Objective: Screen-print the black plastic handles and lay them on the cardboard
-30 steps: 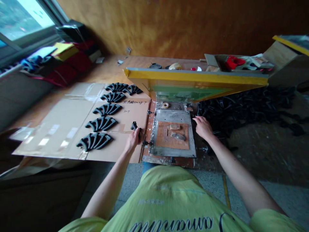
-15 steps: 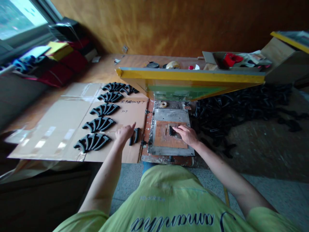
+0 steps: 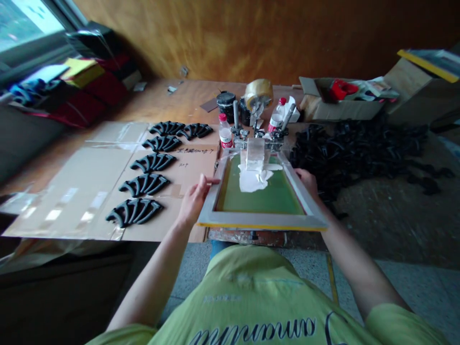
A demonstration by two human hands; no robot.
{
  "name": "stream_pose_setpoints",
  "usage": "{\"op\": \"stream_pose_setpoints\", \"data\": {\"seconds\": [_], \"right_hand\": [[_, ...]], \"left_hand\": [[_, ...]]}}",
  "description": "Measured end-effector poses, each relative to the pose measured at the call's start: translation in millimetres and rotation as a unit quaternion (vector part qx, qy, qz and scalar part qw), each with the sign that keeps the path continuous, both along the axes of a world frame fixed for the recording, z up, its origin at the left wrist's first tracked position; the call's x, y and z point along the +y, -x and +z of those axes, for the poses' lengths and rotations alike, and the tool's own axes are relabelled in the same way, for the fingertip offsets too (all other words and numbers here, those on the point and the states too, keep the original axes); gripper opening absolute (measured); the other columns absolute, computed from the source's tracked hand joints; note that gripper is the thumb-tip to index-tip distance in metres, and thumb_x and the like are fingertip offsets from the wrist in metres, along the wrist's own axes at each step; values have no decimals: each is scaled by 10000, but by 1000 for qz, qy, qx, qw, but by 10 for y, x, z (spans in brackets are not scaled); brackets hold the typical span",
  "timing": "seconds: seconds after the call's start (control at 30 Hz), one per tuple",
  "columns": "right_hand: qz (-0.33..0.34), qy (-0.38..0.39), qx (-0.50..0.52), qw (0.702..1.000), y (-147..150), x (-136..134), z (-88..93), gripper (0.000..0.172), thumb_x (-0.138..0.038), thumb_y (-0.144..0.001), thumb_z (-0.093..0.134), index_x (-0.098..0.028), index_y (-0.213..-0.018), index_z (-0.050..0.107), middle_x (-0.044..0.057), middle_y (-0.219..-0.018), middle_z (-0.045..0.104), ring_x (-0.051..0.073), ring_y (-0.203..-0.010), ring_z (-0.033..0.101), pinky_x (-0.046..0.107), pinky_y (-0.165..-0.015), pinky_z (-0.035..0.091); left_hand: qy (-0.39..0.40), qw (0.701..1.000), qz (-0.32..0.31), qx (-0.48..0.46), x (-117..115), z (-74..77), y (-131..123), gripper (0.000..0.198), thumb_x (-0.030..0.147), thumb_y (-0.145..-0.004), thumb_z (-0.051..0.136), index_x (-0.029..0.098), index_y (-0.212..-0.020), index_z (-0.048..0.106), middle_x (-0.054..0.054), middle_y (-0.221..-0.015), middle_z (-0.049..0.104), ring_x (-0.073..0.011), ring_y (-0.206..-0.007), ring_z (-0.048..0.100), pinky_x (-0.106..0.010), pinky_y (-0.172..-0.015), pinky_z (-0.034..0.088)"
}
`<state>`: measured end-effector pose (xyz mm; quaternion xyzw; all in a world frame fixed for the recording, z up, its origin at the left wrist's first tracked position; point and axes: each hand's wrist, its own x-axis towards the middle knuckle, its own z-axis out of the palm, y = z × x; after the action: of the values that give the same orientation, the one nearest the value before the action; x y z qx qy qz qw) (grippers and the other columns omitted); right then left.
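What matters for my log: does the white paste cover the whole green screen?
No, the white paste stops short of the near edge of the green screen.

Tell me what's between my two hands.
In the head view, the screen frame is between your left hand and right hand, with white paste on its green mesh.

The frame (image 3: 262, 221) is pale grey, with a yellow front edge (image 3: 287, 228). Its mesh (image 3: 276, 199) is green, and the paste (image 3: 250, 182) on it is white. The curved pieces (image 3: 135, 211) are black; the cardboard (image 3: 89, 165) is light brown. The shirt (image 3: 266, 280) is yellow-green with dark lettering.
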<state>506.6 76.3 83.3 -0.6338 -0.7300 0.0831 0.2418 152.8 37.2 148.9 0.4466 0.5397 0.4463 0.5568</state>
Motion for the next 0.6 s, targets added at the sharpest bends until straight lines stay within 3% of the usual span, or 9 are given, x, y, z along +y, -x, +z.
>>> {"op": "stream_pose_setpoints", "data": {"seconds": [0.07,0.17,0.2,0.27,0.37,0.43,0.6], "right_hand": [[-30,-40,10,999,31,153,134,368,-245,-959,480,-74,-1235,654,121,-1105,661,186,-847,620,300,-801,520],[22,-74,-20,997,414,323,299,592,-279,-834,731,-143,-1378,541,158,-1366,499,259,-1087,580,382,-949,490],[51,-69,-45,995,578,356,327,639,-283,-795,779,-151,-1372,538,162,-1387,473,287,-1144,547,408,-984,468],[93,-29,-97,991,861,375,325,540,-265,-782,796,-146,-1267,592,163,-1293,538,313,-1144,529,435,-979,453],[144,52,-139,979,1041,262,206,204,-211,-856,701,-144,-1042,655,129,-1038,648,282,-1015,564,390,-885,465],[192,69,-148,968,996,101,112,81,-172,-888,624,-150,-954,667,109,-950,664,259,-961,571,356,-842,453],[353,49,-143,923,722,-218,123,224,-53,-838,537,-178,-935,695,68,-937,678,211,-934,583,298,-800,421]], "left_hand": [[55,998,-22,6,-165,-376,42,609,619,-793,646,184,-1220,658,-15,-711,658,-125,-557,566,-212,-486,407],[79,996,-20,29,-244,-868,17,800,535,-752,719,199,-1436,473,-10,-776,672,-154,-662,619,-231,-576,463],[80,996,-15,43,-241,-991,1,810,535,-755,709,190,-1445,460,-8,-770,667,-160,-675,622,-241,-596,473],[78,995,-13,68,-218,-1166,-19,778,545,-771,682,167,-1421,482,-5,-747,653,-165,-680,620,-253,-616,479],[78,994,-31,70,-196,-1278,-7,740,561,-799,644,145,-1393,497,-19,-771,659,-168,-696,623,-254,-621,477],[83,994,-41,62,-199,-1282,10,717,566,-809,632,140,-1372,508,-42,-834,685,-173,-735,635,-254,-637,482],[80,995,-27,60,-219,-1205,0,613,550,-792,658,152,-1253,590,-79,-964,718,-188,-821,650,-253,-672,493]]}}
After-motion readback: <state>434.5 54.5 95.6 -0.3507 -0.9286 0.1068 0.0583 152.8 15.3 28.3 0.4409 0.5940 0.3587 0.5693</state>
